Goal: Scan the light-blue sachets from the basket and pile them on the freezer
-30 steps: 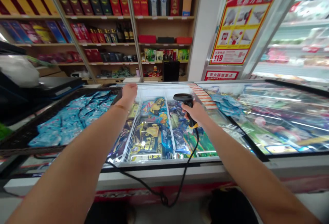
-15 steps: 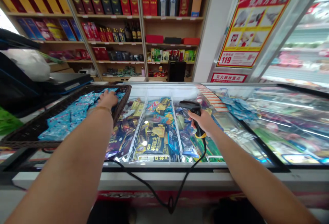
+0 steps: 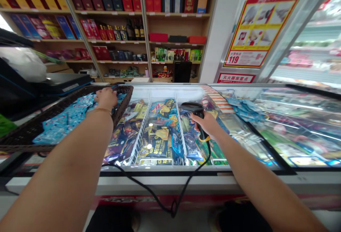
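My right hand [image 3: 206,123] grips a black barcode scanner [image 3: 195,108] with yellow trim, held over the glass-topped freezer. A black cable [image 3: 157,196] hangs from its handle in a loop along the freezer's front. On the left, my left hand [image 3: 106,98] is inside a dark woven basket [image 3: 123,113], over blue plastic packets [image 3: 68,118]. Its fingers curl downward and their tips are hidden, so I cannot make out what they hold. More blue packets [image 3: 245,108] lie on the freezer's glass to the right.
Below the scanner, the freezer holds bagged ice creams [image 3: 161,143] between white wire dividers [image 3: 140,132]. A dark scale-like device [image 3: 62,83] stands behind the basket. Boxed goods fill the shelves [image 3: 114,42] at the back. A red fire-hydrant poster [image 3: 257,22] hangs at the right.
My left hand has shifted slightly left within the basket, its fingers now curled more downward. My right hand still holds the scanner in nearly the same place. The whole view has moved a little.
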Action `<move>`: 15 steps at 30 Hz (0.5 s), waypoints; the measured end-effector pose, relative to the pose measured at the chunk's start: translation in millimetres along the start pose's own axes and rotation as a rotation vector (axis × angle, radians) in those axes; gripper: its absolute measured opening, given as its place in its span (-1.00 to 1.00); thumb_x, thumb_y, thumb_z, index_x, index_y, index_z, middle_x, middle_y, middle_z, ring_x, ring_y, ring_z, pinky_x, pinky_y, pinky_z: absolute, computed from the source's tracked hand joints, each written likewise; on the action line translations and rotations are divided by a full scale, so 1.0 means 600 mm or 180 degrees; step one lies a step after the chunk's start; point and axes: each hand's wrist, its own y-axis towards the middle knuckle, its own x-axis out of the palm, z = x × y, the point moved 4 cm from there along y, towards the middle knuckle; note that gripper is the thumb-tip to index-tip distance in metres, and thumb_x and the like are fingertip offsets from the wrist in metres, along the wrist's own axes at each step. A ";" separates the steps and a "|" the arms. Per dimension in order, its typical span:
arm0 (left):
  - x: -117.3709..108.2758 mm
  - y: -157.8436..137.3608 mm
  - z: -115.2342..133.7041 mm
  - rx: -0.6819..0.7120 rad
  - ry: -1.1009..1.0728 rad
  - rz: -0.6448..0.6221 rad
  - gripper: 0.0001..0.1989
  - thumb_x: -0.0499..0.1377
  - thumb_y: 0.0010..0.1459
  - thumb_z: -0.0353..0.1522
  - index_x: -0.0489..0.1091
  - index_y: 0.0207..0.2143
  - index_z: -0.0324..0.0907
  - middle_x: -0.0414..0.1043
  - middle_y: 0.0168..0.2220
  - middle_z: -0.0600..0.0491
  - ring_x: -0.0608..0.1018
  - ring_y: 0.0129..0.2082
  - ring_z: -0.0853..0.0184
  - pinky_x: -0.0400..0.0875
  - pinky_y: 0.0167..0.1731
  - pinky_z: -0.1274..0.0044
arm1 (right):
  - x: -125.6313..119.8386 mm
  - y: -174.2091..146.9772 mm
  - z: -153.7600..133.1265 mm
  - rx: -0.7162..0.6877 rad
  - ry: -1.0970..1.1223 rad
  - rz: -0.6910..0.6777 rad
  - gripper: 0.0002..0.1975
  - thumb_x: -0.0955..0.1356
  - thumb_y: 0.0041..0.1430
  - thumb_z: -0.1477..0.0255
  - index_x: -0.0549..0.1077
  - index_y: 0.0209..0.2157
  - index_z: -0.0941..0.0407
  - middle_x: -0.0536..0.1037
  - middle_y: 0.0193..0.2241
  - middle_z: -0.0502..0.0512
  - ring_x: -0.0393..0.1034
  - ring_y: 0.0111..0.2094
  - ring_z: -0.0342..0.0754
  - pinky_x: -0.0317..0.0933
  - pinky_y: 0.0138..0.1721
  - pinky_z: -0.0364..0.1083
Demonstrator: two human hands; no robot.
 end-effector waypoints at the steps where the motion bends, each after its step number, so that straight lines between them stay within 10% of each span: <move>1: -0.014 -0.003 0.012 0.0079 -0.0031 0.0173 -0.65 -0.02 0.36 -0.30 0.43 0.02 -0.27 0.31 0.21 -0.10 0.20 0.22 -0.05 0.10 0.19 0.05 | 0.000 0.000 0.000 -0.0004 0.0009 0.0002 -0.74 0.47 0.10 0.29 0.37 -0.36 0.13 0.49 -0.60 0.01 0.31 -0.73 -0.18 0.19 -0.69 -0.18; 6: -0.053 -0.049 0.127 0.1207 -0.0340 0.0480 -0.63 -0.01 0.28 -0.47 0.55 -0.04 -0.21 0.46 0.08 -0.02 0.44 0.07 0.20 0.27 0.14 0.40 | -0.002 0.007 0.005 -0.0102 0.0087 -0.0020 -0.77 0.45 0.14 0.33 0.36 -0.38 0.14 0.50 -0.59 0.01 0.31 -0.73 -0.19 0.19 -0.70 -0.19; 11: 0.034 -0.169 0.265 0.2559 -0.0013 -0.0881 -0.62 0.08 0.09 -0.59 0.60 -0.19 -0.11 0.51 0.02 -0.04 0.49 0.07 0.16 0.29 0.10 0.43 | -0.012 0.014 0.008 0.0001 0.0218 0.0131 -0.80 0.43 0.16 0.38 0.35 -0.43 0.14 0.47 -0.62 -0.01 0.29 -0.74 -0.20 0.20 -0.71 -0.18; 15: 0.096 -0.239 0.317 0.2665 -0.0120 -0.1227 -0.68 0.08 0.13 -0.54 0.60 -0.25 -0.07 0.53 0.02 -0.02 0.49 0.09 0.19 0.33 0.08 0.46 | -0.016 0.012 0.002 0.0056 0.0248 0.0170 -0.80 0.41 0.18 0.41 0.33 -0.45 0.15 0.45 -0.65 -0.03 0.28 -0.75 -0.20 0.19 -0.71 -0.19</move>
